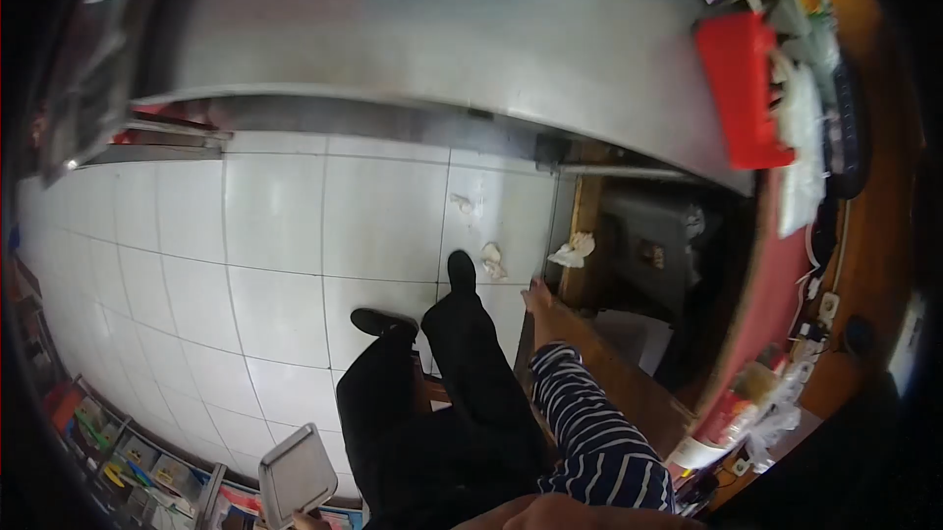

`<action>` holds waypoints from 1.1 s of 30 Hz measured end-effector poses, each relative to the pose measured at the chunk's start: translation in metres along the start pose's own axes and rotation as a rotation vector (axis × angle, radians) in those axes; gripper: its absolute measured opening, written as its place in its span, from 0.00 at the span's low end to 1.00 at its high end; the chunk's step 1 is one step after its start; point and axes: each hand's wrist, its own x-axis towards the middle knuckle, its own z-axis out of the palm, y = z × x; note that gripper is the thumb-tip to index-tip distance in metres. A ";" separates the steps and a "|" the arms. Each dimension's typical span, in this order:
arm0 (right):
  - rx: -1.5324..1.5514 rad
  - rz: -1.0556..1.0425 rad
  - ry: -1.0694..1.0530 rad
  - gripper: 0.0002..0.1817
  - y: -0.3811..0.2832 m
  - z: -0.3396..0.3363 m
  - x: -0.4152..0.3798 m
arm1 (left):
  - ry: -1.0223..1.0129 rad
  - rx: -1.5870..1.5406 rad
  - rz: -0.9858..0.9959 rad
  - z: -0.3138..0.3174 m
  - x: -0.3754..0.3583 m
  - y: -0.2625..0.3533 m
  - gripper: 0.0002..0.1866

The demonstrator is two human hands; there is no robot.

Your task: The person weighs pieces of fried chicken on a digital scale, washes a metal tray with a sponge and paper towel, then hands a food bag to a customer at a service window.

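Note:
At the bottom left, my left hand [312, 522] grips the near edge of a shallow metal tray [297, 477], which is held tilted; most of that hand is cut off by the frame. My right hand [537, 298], in a striped sleeve, reaches down beside the wooden shelf edge with its fingers extended and nothing seen in them. A crumpled white tissue [574, 250] lies just beyond its fingertips. More crumpled white scraps [493, 260] lie on the tiled floor [275, 211] near my black shoe [461, 272].
A large metal counter [432, 29] spans the top. To the right, a dark compartment [638, 245] sits under a shelf holding a red holder [742, 88] and plastic bags [801, 157]. Drawers or bins [147, 466] of small items stand at lower left.

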 end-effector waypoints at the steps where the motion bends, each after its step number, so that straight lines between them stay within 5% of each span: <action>1: -0.015 -0.043 -0.062 0.35 -0.010 0.005 0.020 | 0.010 0.047 0.002 0.008 0.013 -0.014 0.22; 3: -0.062 0.013 -0.254 0.43 -0.004 0.049 0.076 | 0.037 0.125 0.001 0.019 0.030 -0.047 0.22; 5: -0.144 -0.173 -0.188 0.54 -0.010 0.085 0.096 | 0.065 0.200 -0.001 0.025 0.044 -0.077 0.23; 11: -0.130 -0.184 -0.126 0.64 0.002 0.182 0.155 | 0.154 0.392 0.004 -0.011 0.091 -0.139 0.23; 14: -0.084 -0.233 0.104 0.40 -0.001 0.214 0.178 | 0.208 0.455 0.014 -0.027 0.091 -0.155 0.23; 15: -0.037 -0.322 0.205 0.26 -0.008 0.215 0.184 | 0.222 0.486 0.008 -0.037 0.089 -0.156 0.23; 17: 0.088 -0.652 0.417 0.21 -0.060 0.188 0.181 | 0.242 0.529 0.005 -0.040 0.086 -0.161 0.23; 19: 0.261 -0.687 0.281 0.17 -0.115 0.170 0.180 | 0.252 0.573 0.009 -0.047 0.087 -0.162 0.23; 21: 0.070 -0.702 0.226 0.17 -0.135 0.183 0.208 | 0.250 0.608 0.022 -0.049 0.091 -0.161 0.23; 24: 0.100 -0.600 0.302 0.15 -0.141 0.174 0.225 | 0.208 0.672 0.041 -0.047 0.110 -0.153 0.23; 27: 0.265 -0.742 0.708 0.11 -0.110 0.105 0.184 | 0.130 0.730 0.033 -0.022 0.128 -0.160 0.23; 28: 0.246 -0.738 0.737 0.11 -0.087 0.081 0.172 | 0.103 0.744 0.026 -0.013 0.131 -0.167 0.23; 31: 0.866 0.072 0.969 0.20 0.011 0.026 0.158 | 0.041 0.804 0.027 0.007 0.129 -0.175 0.24; 33: 0.792 0.076 0.884 0.36 0.043 -0.019 0.122 | 0.000 0.840 0.048 0.026 0.132 -0.178 0.24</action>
